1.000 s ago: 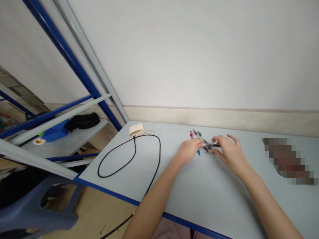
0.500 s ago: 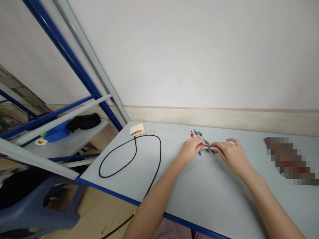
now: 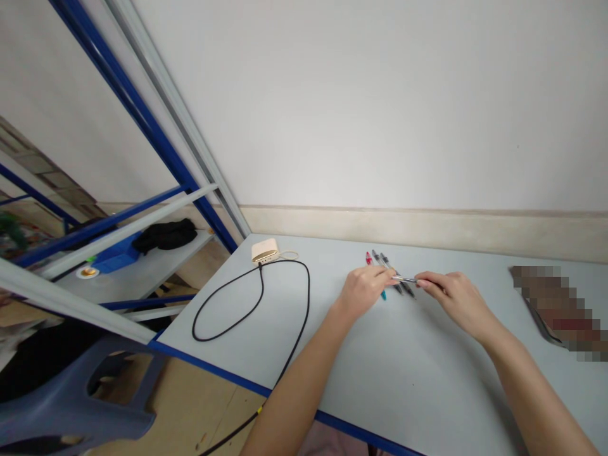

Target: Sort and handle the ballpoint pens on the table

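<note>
Both hands are over the grey table, with a slim pen [image 3: 405,279] stretched between their fingertips. My left hand [image 3: 363,288] pinches its left end, and my right hand [image 3: 453,297] pinches the dark right end. Several other pens lie side by side beneath and behind my left hand: one with a red cap [image 3: 368,258], one with a teal tip [image 3: 384,295], and dark ones [image 3: 407,290] slanting toward the right hand. My left hand hides the middle of some of them.
A cream box-shaped device [image 3: 265,251] with a looping black cable [image 3: 308,304] sits at the back left. A pixelated dark object [image 3: 555,310] lies at the right. Blue and white frame bars [image 3: 209,202] rise at the left, above a blue stool [image 3: 61,405].
My right hand has moved a little to the right, away from my left, and more of the held pen shows between them. The whole view has shifted slightly.
</note>
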A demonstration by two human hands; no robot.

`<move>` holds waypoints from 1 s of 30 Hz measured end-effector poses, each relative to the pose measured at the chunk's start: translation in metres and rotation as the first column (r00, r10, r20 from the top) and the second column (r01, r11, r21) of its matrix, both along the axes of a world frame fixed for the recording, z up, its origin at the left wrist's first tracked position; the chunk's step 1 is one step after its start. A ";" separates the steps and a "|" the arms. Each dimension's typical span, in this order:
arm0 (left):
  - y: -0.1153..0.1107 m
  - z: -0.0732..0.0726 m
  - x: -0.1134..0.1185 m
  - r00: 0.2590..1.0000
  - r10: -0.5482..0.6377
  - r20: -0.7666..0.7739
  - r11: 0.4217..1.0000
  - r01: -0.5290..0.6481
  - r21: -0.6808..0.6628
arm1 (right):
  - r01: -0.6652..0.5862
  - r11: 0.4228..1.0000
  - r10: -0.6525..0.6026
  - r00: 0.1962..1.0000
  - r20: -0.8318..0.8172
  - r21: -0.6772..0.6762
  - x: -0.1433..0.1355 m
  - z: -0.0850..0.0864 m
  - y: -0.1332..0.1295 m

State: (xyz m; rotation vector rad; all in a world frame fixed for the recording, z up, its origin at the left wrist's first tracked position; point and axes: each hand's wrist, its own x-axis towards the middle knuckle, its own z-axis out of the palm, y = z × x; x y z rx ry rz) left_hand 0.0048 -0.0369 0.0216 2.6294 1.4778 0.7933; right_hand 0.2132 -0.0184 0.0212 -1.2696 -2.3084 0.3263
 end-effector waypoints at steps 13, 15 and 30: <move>-0.006 -0.023 0.018 0.996 -0.084 -0.017 0.990 0.085 0.115 | -0.108 0.976 0.135 0.982 -0.135 0.186 -0.036 -0.007 -0.019; -0.006 -0.022 0.021 0.996 -0.068 0.060 0.994 0.062 0.087 | -0.084 0.988 0.108 0.975 -0.195 0.126 -0.043 -0.010 -0.021; 0.047 -0.008 -0.218 0.298 0.942 -0.155 0.231 -0.910 -0.344 | 0.164 0.870 -0.207 0.977 0.043 0.466 -0.033 0.007 -0.024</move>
